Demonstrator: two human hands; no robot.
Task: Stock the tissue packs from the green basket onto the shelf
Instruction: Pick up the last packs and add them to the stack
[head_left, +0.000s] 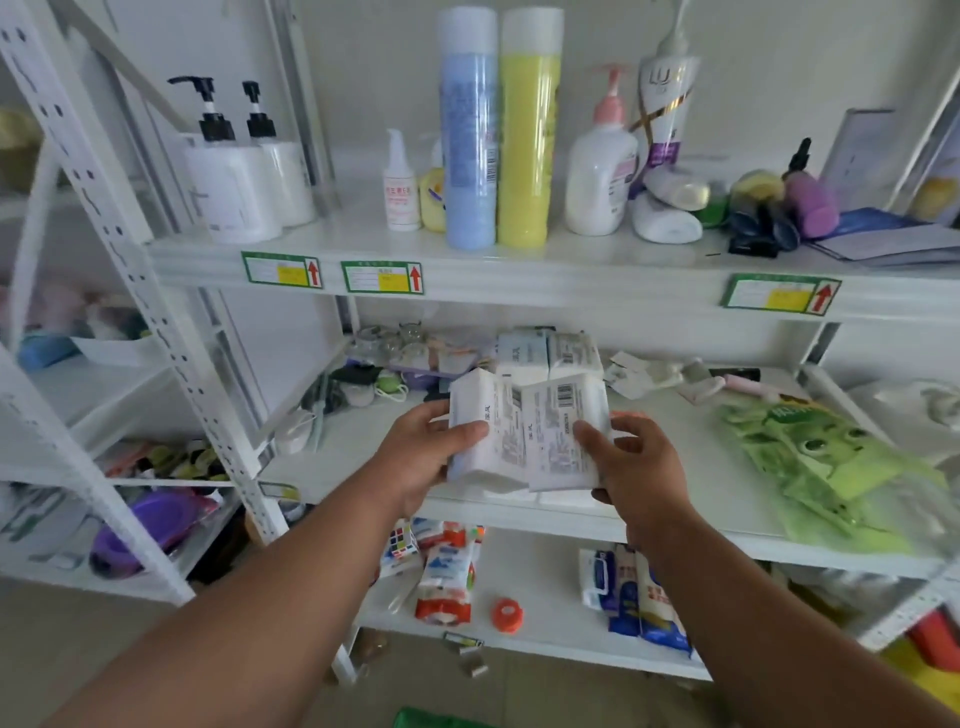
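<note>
Fingers of my left hand (423, 457) and right hand (631, 462) curl round two tissue packs (524, 431), held side by side over the middle shelf (675, 483), near the stocked packs (545, 353) farther back, so they line up.

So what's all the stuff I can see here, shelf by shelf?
held tissue packs: two, white, over middle shelf front
stacked tissue packs: several, white and pale blue, middle shelf rear
pump bottles: two, white with black pumps, top shelf left
tall bottles: two, blue and yellow, top shelf centre
green bag: one, middle shelf right
orange tape roll: one, bottom shelf
green basket: one, bottom edge, mostly hidden
left hand: grips left pack
right hand: grips right pack
</note>
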